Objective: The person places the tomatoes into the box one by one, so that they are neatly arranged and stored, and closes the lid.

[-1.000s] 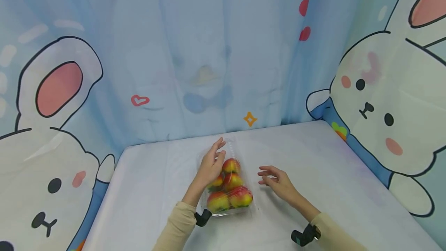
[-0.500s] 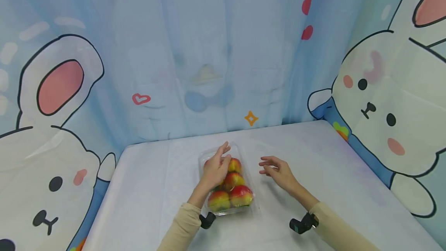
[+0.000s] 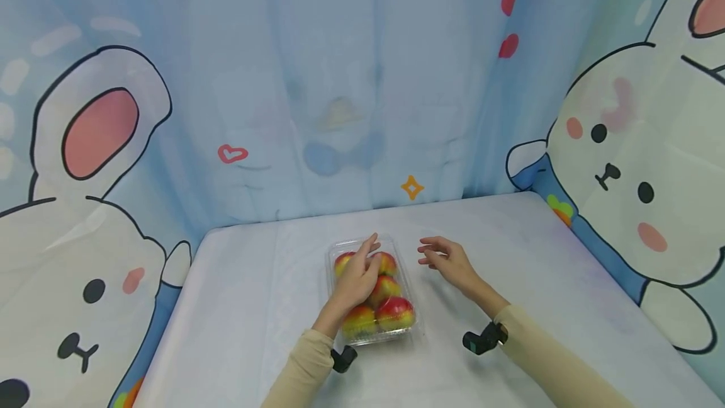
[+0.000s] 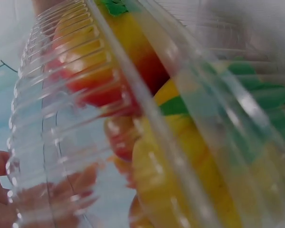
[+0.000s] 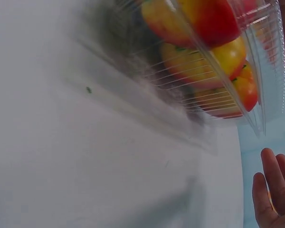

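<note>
In the head view, a clear plastic box (image 3: 406,288) of red-and-yellow fruits that look like apples (image 3: 395,313) rests on the table. My left hand (image 3: 357,279) is over the box, fingers extended forward and hiding some of the fruit; whether it presses the lid I cannot tell. Right of the box, my right hand (image 3: 450,263) hovers with loosely bent fingers, apart from it and holding nothing. The left wrist view shows the ridged box wall (image 4: 31,109) close up, with green leaf shapes (image 4: 261,90) among the fruit. In the right wrist view my right fingers (image 5: 270,180) stay off the box.
A white cloth covers the table (image 3: 255,307), whose far edge meets a pale blue curtain (image 3: 340,30) printed with rabbits. Black cameras (image 3: 485,339) are strapped to both wrists. A small green speck (image 5: 89,90) lies on the cloth.
My left hand has shifted a little rightward over the box. My right hand has moved slightly farther forward, still beside it. The head camera has tilted slightly.
</note>
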The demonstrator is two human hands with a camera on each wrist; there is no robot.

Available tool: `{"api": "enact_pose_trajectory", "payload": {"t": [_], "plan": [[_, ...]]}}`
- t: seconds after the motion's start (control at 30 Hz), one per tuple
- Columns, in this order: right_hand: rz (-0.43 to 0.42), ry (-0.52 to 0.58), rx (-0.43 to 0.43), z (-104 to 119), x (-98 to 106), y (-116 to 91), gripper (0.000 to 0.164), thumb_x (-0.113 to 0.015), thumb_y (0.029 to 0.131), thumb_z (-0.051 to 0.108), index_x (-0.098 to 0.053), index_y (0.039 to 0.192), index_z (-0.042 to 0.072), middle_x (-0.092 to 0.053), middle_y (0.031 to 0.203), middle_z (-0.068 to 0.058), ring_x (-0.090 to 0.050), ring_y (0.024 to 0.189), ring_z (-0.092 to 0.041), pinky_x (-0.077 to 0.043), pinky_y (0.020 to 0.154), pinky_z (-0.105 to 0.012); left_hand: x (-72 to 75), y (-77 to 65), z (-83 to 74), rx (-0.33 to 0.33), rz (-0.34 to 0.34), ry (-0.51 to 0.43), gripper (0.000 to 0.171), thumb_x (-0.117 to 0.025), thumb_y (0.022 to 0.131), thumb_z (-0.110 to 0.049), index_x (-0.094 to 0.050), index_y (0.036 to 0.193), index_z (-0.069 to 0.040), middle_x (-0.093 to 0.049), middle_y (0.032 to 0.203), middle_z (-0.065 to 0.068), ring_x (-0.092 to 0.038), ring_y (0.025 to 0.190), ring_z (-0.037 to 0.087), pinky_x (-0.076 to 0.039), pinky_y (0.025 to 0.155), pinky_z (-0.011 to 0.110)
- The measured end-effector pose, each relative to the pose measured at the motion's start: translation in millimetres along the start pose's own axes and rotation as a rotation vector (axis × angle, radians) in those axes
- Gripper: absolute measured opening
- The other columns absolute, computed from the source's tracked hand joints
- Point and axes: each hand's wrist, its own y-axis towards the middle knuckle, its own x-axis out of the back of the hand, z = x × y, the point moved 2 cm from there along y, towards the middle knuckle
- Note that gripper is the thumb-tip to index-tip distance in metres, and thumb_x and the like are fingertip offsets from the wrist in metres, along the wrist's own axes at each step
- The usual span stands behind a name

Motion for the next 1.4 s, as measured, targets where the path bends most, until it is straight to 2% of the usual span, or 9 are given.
{"api": "enact_pose_trajectory", "payload": {"t": [0.13, 0.2, 0.37, 0.53, 0.73, 0.97, 1.2, 1.4], "plan": [[0.007, -0.022, -0.047, 5.0, -4.3, 17.3, 0.035, -0.053, 0.101, 0.014, -0.056, 0.129, -0.007, -0.062, 0.121, -0.031, -0.071, 0.095, -0.036, -0.061, 0.082, -0.034, -0.6, 0.6, 0.2, 0.048, 0.007, 0.029, 0.053, -0.040, 0.103, -0.027, -0.034, 0.154, -0.013, -0.052, 0.144, 0.012, -0.062, 0.118, 0.027, -0.047, 0.104, 0.048], [0.015, -0.026, -0.060, 6.7, -6.5, 26.0, 0.036, -0.053, 0.101, 0.014, -0.055, 0.130, -0.007, -0.061, 0.122, -0.032, -0.070, 0.097, -0.035, -0.061, 0.083, -0.035, -1.5, 1.1, 0.8, 0.050, 0.013, 0.023, 0.053, -0.040, 0.103, -0.026, -0.034, 0.154, -0.013, -0.052, 0.145, 0.012, -0.062, 0.118, 0.027, -0.048, 0.104, 0.048], [0.026, -0.030, -0.091, 6.7, -11.2, 46.1, 0.037, -0.052, 0.101, 0.013, -0.054, 0.130, -0.008, -0.061, 0.122, -0.031, -0.068, 0.101, -0.038, -0.060, 0.084, -0.040, -4.1, 1.6, 1.4, 0.011, 0.026, -0.012, 0.053, -0.040, 0.104, -0.021, -0.032, 0.154, -0.007, -0.050, 0.144, 0.018, -0.060, 0.119, 0.031, -0.048, 0.105, 0.047], [0.046, -0.062, -0.138, 4.4, -15.0, 61.6, 0.039, -0.050, 0.100, 0.013, -0.053, 0.131, -0.010, -0.060, 0.123, -0.032, -0.063, 0.107, -0.043, -0.059, 0.087, -0.044, -8.7, 0.4, 5.7, -0.014, 0.040, -0.006, 0.053, -0.041, 0.104, -0.021, -0.030, 0.154, -0.006, -0.049, 0.144, 0.021, -0.058, 0.123, 0.031, -0.046, 0.106, 0.046], [0.099, -0.118, -0.246, -1.7, -22.0, 76.4, 0.042, -0.050, 0.101, 0.017, -0.052, 0.134, -0.009, -0.055, 0.131, -0.030, -0.060, 0.113, -0.042, -0.055, 0.093, -0.050, -14.0, 1.8, 10.7, -0.046, 0.028, 0.003, 0.053, -0.041, 0.104, -0.019, -0.030, 0.153, -0.002, -0.051, 0.143, 0.022, -0.058, 0.123, 0.030, -0.046, 0.107, 0.044], [0.219, -0.148, -0.341, -7.6, -33.8, 87.8, 0.043, -0.048, 0.101, 0.022, -0.054, 0.131, -0.009, -0.057, 0.127, -0.027, -0.062, 0.110, -0.040, -0.057, 0.092, -0.048, -14.7, 1.9, 14.8, -0.036, 0.001, 0.016, 0.053, -0.042, 0.103, -0.018, -0.031, 0.153, -0.003, -0.054, 0.140, 0.020, -0.059, 0.121, 0.028, -0.047, 0.106, 0.041], [0.235, -0.172, -0.350, -8.5, -40.4, 91.3, 0.038, -0.049, 0.101, 0.017, -0.059, 0.123, -0.012, -0.063, 0.113, -0.023, -0.065, 0.098, -0.033, -0.059, 0.088, -0.045, -14.1, 2.5, 21.3, -0.022, -0.026, 0.031, 0.053, -0.042, 0.103, -0.018, -0.032, 0.153, -0.005, -0.056, 0.139, 0.017, -0.061, 0.118, 0.025, -0.048, 0.105, 0.040], [0.223, -0.200, -0.435, -14.8, -46.8, 93.0, 0.041, -0.049, 0.099, 0.020, -0.059, 0.122, -0.012, -0.062, 0.112, -0.022, -0.063, 0.099, -0.033, -0.058, 0.088, -0.045, -11.1, -0.6, 21.7, -0.055, -0.048, 0.075, 0.052, -0.043, 0.102, -0.018, -0.034, 0.151, -0.001, -0.057, 0.136, 0.019, -0.062, 0.116, 0.025, -0.048, 0.105, 0.040]]}}
